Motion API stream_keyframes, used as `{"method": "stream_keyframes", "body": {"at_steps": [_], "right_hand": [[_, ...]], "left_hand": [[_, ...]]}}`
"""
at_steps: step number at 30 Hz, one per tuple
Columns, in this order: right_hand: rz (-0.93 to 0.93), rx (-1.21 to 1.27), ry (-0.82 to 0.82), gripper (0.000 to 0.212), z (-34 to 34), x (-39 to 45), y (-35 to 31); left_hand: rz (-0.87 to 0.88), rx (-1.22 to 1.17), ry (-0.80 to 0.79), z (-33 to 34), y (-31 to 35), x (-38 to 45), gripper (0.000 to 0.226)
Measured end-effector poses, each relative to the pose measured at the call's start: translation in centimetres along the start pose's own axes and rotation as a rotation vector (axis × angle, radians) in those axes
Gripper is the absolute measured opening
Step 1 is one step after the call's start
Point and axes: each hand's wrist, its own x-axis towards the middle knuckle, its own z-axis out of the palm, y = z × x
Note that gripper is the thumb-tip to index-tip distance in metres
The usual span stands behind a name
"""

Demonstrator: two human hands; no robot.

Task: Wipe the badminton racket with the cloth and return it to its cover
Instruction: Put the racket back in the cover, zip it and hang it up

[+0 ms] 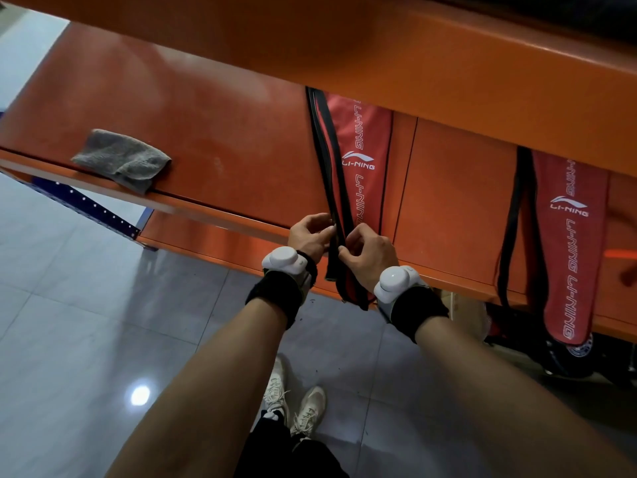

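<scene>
Snagging is the likeliest trouble here, to my eye: both hands are pinching the black zipper edging at the near end of the red Li-Ning racket cover [358, 157], and a slider pulled at an angle along that soft, floppy fabric could catch the lining or stall. The left hand [310, 232] is closing its grip on the left strip of the edging; the right hand [367, 255] is clenching the strip just beside it, thumb and forefinger pressed together. The cover's near tip is hanging past the front lip of the orange shelf [206, 132], so a hard tug could also be dragging the whole cover off the smooth, glossy metal. The racket itself is not showing; I cannot tell whether it is lying inside the cover, whose far end is hidden under the upper shelf.

The grey cloth [122, 160] is sitting crumpled well to the left, its corner drooping over the shelf edge; it looks like nubby terry and could be slipping off if the shelf gets jolted. A second red cover [572, 243] is lying to the right, apart from the hands, long and tapering, printed with white lettering. The floor [86, 322] below is shining, pale tile.
</scene>
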Motion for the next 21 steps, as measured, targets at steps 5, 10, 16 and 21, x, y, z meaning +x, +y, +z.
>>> {"method": "stream_keyframes", "body": {"at_steps": [5,10,16,21], "right_hand": [[0.021,-0.022,-0.03,0.016,-0.7,0.1,0.9],[0.048,-0.03,-0.004,0.016,-1.2,-0.2,1.1],[0.083,-0.023,0.0,0.018,-1.5,-0.5,0.9],[0.087,-0.003,0.0,0.018,-1.6,-0.5,0.7]], "left_hand": [[-0.036,0.097,-0.097,0.5,0.0,-0.7,0.027],[-0.064,0.122,-0.31,-0.2,-0.3,-2.3,0.072],[-0.057,0.058,-0.153,0.3,-0.6,-2.5,0.065],[0.043,0.183,-0.155,0.9,-2.3,-3.5,0.038]]}}
